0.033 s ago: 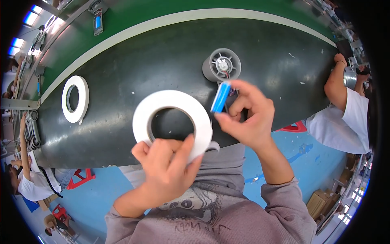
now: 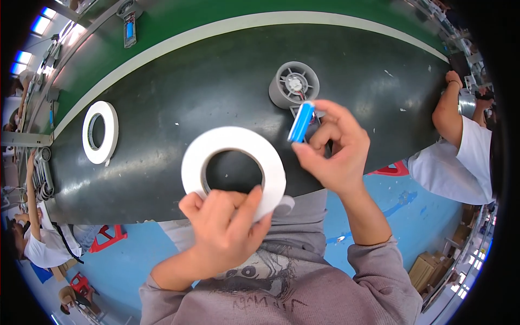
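Note:
My left hand (image 2: pixel 225 219) grips a big roll of white tape (image 2: pixel 195 157), fingers through its hole and thumb on the near right side. A short loose tape end (image 2: pixel 287 205) curls off the roll's lower right. Between the thumb and forefinger of my right hand (image 2: pixel 342 149) is a blue cylindrical battery (image 2: pixel 301 122), tilted, apart from the roll. Just beyond it a grey round fan housing (image 2: pixel 294 85) with spokes and a pale hub lies on the dark table. Part of the fan's handle is hidden behind the battery and my right hand.
A second white tape roll (image 2: pixel 109 132) lies at the left of the dark table (image 2: pixel 179 70). Across the pale strip, another grey fan unit with a blue cell (image 2: pixel 129 30) rests on green. One person sits at the right edge, another at the left, near grey parts (image 2: pixel 43 173).
My left hand has shifted the tape roll slightly right and nearer to me. The battery in my right hand has moved a little right and farther away. The fan housing has shifted very slightly.

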`<state>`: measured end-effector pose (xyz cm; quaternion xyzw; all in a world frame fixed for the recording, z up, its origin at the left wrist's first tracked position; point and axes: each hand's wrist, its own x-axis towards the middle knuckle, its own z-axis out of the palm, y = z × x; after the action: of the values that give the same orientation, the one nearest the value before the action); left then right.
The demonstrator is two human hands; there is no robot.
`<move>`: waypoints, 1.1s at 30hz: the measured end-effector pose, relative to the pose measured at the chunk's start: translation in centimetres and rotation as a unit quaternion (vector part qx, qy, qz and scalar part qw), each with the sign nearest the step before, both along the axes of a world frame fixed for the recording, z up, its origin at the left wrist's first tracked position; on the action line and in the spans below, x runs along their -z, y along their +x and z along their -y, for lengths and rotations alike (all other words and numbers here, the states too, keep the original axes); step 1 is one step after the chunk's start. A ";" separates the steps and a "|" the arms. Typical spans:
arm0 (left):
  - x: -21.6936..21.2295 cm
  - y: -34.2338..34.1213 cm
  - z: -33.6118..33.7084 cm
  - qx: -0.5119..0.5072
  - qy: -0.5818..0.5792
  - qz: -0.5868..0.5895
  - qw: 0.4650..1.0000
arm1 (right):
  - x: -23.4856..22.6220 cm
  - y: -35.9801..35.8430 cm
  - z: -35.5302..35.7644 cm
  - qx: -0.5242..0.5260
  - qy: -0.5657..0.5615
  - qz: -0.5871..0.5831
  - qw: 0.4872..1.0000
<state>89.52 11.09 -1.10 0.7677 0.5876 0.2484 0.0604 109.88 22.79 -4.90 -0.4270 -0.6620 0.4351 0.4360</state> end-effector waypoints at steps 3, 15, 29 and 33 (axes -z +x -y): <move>0.3 -0.2 0.4 0.015 -0.036 -0.009 0.999 | 0.1 0.6 -0.4 0.005 -0.049 -0.049 0.998; -2.0 -1.5 -15.3 0.080 0.014 0.139 0.987 | 0.8 1.4 -1.6 -0.188 0.008 -0.040 0.981; 0.4 1.3 -17.4 0.182 -0.066 0.145 0.970 | -4.0 3.7 -1.7 -0.213 0.163 0.263 0.927; 0.4 1.1 -17.5 0.182 -0.043 0.132 0.973 | -3.2 3.3 -1.8 -0.191 0.182 0.281 0.923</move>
<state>90.66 28.63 -1.50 0.8190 0.4346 0.3068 0.2149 113.21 24.58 -1.66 -0.3098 -0.8943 0.2444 0.2111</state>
